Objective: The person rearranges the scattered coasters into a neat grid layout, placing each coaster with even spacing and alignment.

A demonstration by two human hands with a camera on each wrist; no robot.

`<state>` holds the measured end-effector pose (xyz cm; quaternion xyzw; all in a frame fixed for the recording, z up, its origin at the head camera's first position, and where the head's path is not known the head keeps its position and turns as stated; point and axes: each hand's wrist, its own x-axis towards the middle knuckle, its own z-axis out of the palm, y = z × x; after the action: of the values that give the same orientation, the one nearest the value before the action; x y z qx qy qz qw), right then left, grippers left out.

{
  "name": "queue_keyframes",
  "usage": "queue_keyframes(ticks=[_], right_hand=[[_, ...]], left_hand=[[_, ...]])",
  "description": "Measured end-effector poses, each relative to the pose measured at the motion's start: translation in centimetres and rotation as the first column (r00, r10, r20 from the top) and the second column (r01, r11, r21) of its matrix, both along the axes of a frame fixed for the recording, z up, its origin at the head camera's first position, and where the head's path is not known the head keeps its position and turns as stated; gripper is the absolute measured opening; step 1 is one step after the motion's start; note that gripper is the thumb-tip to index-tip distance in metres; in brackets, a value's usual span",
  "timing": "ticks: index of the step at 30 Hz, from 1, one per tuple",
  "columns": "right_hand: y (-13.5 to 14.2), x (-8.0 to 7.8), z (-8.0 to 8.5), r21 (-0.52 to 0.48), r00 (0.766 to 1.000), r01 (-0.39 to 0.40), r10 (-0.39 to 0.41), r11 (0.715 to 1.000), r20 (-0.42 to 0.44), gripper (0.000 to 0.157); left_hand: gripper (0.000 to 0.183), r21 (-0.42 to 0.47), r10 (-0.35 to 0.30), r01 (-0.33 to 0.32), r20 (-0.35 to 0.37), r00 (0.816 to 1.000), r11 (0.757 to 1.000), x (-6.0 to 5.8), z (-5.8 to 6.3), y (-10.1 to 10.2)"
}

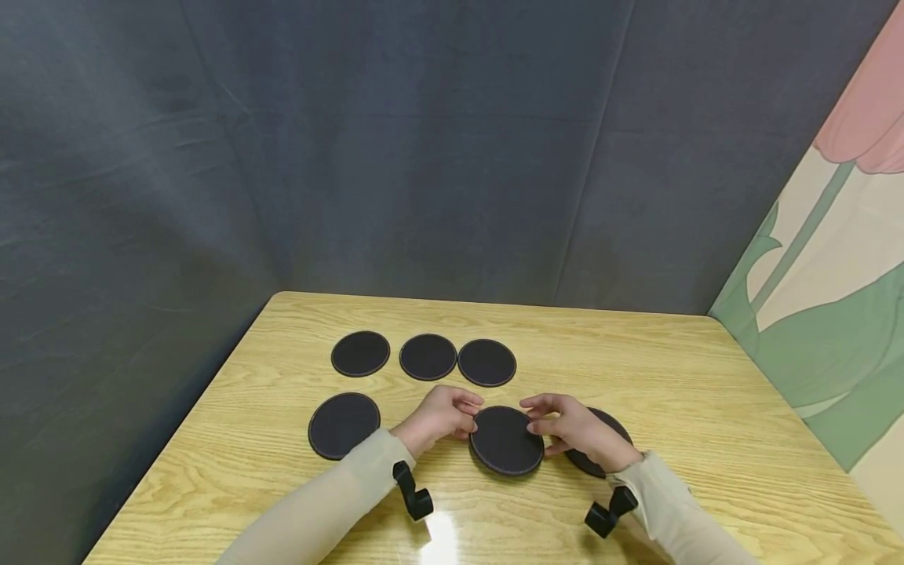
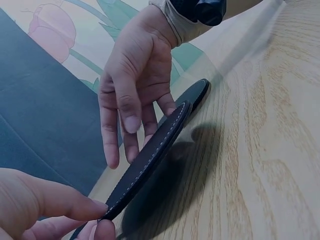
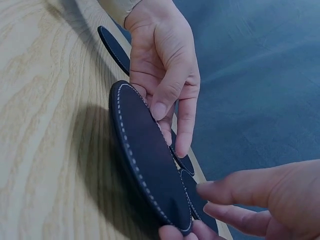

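Note:
A round black coaster (image 1: 507,441) with pale stitching along its rim is held tilted above the table, its shadow on the wood below. My left hand (image 1: 439,416) pinches its left edge between thumb and fingers; the left wrist view shows this grip (image 2: 102,212) closely. On the opposite side is my right hand (image 1: 575,430), thumb and fingers spread, with fingertips (image 3: 171,233) right at the coaster's edge. Under the right hand and wrist, another coaster (image 1: 613,428) lies partly hidden. To the left of my left hand rests one more coaster (image 1: 344,424).
Along the back of the wooden table (image 1: 706,408) lie three more black coasters: a left one (image 1: 361,353), a middle one (image 1: 428,357) and a right one (image 1: 487,362), the last two side by side. Dark curtain (image 1: 438,157) hangs behind; a flower-patterned cloth (image 1: 840,275) is at right.

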<state>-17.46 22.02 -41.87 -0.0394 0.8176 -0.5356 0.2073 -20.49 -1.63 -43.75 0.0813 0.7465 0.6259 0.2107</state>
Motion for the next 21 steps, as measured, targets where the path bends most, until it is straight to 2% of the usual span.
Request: queue_keyframes(ticks=[10, 15, 21], right_hand=[[0.08, -0.32, -0.09, 0.003, 0.999, 0.046, -0.046, 0.999, 0.003, 0.050], [0.11, -0.39, 0.22, -0.009, 0.999, 0.033, -0.033, 0.999, -0.001, 0.052], [0.27, -0.57, 0.43, -0.035, 0.998, 0.059, -0.059, 0.998, 0.006, 0.054]], left_hand=[[0.044, 0.019, 0.004, -0.004, 0.004, 1.000, 1.000, -0.05, 0.32, -0.22], [0.045, 0.029, 0.011, -0.011, 0.003, 1.000, 1.000, -0.32, 0.42, -0.34], [0.044, 0.048, 0.006, -0.005, -0.003, 1.000, 0.999, -0.54, 0.86, -0.62]])
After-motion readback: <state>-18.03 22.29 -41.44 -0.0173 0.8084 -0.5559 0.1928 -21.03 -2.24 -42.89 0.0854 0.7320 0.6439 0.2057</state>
